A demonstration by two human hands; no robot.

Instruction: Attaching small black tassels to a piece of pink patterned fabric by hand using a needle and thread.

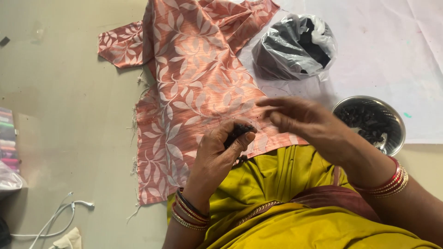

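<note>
Now dark beads (237,132) in left hand (217,152)

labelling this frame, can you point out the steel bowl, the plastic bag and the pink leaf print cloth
steel bowl (396,121), head view, on its bare right rim
plastic bag (277,50), head view, on the clear plastic of its left side
pink leaf print cloth (184,78), head view, on the middle of the flat fabric

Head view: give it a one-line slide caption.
Left hand pinches dark beads over pink leaf-print fabric; right hand hovers beside a steel bowl.
</note>
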